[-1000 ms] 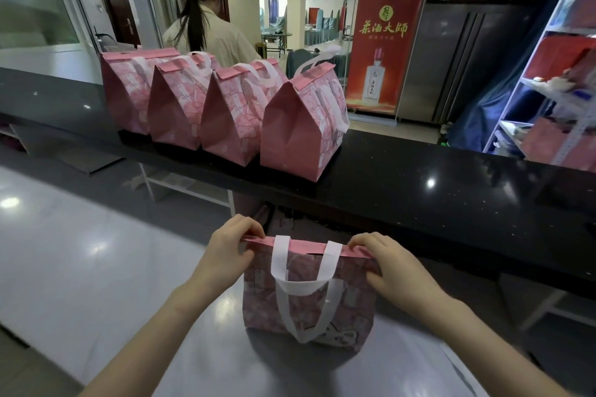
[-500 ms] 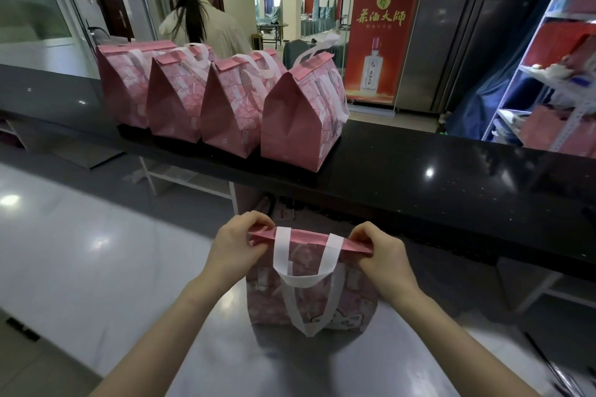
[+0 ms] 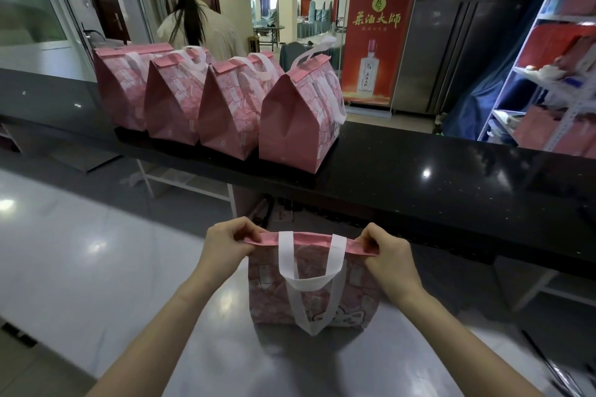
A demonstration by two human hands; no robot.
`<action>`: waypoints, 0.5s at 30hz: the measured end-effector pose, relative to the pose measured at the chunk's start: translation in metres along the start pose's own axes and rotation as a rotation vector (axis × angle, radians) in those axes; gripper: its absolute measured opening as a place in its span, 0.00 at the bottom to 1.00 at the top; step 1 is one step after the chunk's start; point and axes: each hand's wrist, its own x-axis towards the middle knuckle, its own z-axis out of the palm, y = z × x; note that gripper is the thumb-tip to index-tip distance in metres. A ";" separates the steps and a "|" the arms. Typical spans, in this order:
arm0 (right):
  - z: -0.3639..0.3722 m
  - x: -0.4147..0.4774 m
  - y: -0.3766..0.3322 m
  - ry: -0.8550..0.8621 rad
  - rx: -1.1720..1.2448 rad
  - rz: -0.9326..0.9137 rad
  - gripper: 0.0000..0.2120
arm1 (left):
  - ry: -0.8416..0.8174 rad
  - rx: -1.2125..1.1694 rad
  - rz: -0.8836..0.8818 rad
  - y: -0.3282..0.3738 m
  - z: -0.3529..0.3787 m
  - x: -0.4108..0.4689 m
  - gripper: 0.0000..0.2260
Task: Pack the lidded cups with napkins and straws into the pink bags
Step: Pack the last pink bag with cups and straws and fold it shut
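Both grips still pinched on pink bag (image 3: 358, 296) top corners, left hand (image 3: 222, 246), right hand (image 3: 392, 256), fold now straighter

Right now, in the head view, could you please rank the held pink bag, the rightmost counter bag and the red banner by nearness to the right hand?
1. Held pink bag: pinched by the right hand.
2. Rightmost counter bag: ahead, slightly left.
3. Red banner: farthest, beyond the black counter.
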 end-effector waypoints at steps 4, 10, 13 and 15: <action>-0.003 0.005 0.005 -0.016 0.008 0.002 0.14 | -0.054 -0.050 -0.007 -0.001 -0.003 0.007 0.13; -0.004 0.008 0.008 -0.065 -0.100 -0.102 0.11 | -0.041 0.061 0.079 -0.007 0.005 0.002 0.15; -0.006 0.008 0.009 -0.081 -0.205 -0.188 0.07 | -0.059 0.133 0.146 -0.008 0.005 0.001 0.17; -0.008 0.008 0.012 -0.092 -0.239 -0.208 0.06 | -0.091 0.198 0.212 -0.006 0.004 0.000 0.18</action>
